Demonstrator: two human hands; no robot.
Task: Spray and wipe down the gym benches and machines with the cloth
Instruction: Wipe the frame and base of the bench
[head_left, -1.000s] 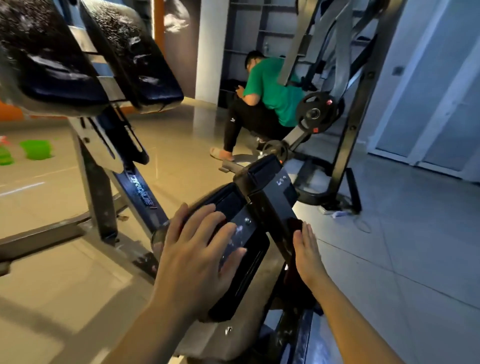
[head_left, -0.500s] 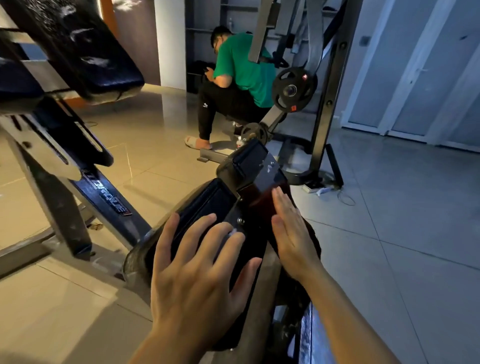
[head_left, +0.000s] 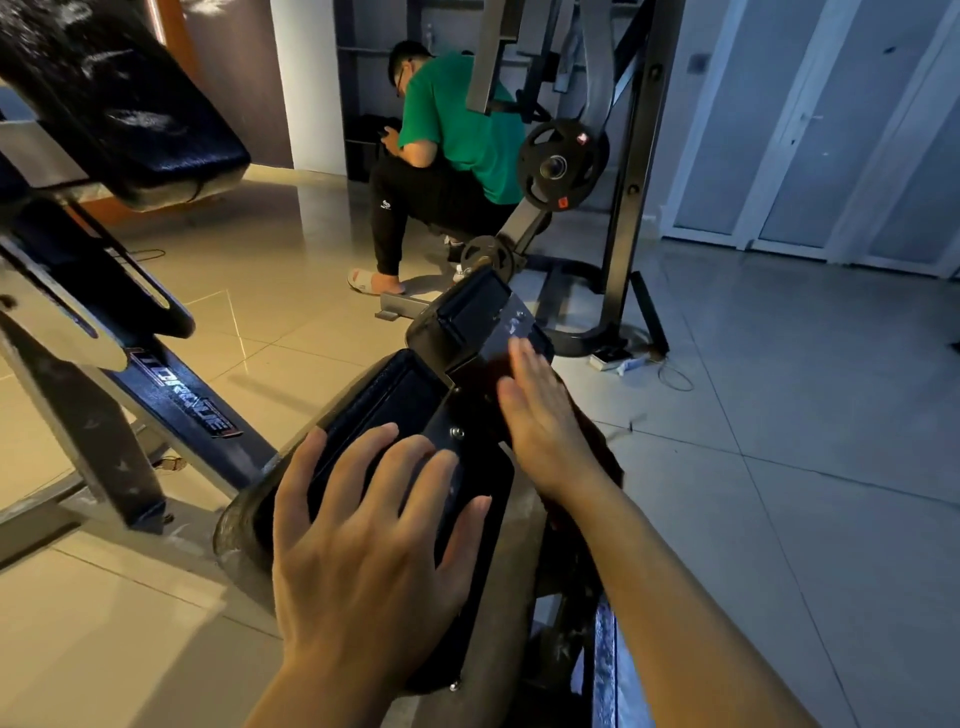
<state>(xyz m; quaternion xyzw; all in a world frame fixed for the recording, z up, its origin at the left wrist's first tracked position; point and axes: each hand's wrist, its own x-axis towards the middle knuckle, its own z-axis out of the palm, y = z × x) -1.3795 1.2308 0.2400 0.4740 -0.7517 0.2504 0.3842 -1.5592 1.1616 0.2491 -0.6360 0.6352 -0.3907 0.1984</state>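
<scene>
Black padded bench (head_left: 395, 400), one, is running lengthwise from near to far. Left hand (head_left: 363, 551) is resting flat on it, fingers spread; right hand (head_left: 540, 415) is pressing its right side, fingers straight, holding nothing.

Only the wearer's two hands and forearms show in the head view. The left hand (head_left: 358, 561) is bare, with no glove, ring or watch, and short, plain nails; its forearm is bare to the bottom edge of the frame, no sleeve in sight. The right hand (head_left: 540, 415) is also ungloved and without jewellery, and its long forearm is bare to the frame's edge, wrist unbanded.
</scene>
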